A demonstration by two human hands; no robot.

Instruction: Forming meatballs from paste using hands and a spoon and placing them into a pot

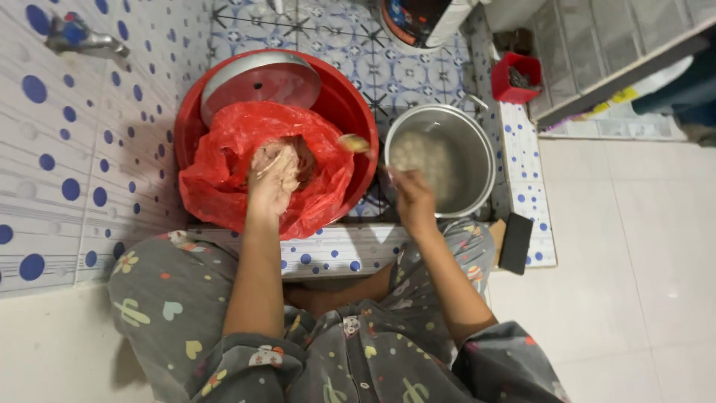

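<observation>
The left hand [273, 179] is sunk into a pinkish, pasty mass [298, 155] inside a red plastic bag [224, 172], its fingers curled and smeared with the stuff, while the right hand [409, 195] hangs between the bag and a steel pot [477, 160], closed on the handle of a spoon [355, 142] whose loaded bowl hovers over the bag's right edge. The bag sits in a red basin [356, 104] along with a round metal lid [261, 78], and the pot just right of the basin holds cloudy liquid with a pale lump [419, 153] in it. A small red box [516, 78] stands beyond the pot, and a dark flat object [514, 242] lies on the tiled ledge [335, 250] near the person's right knee.
</observation>
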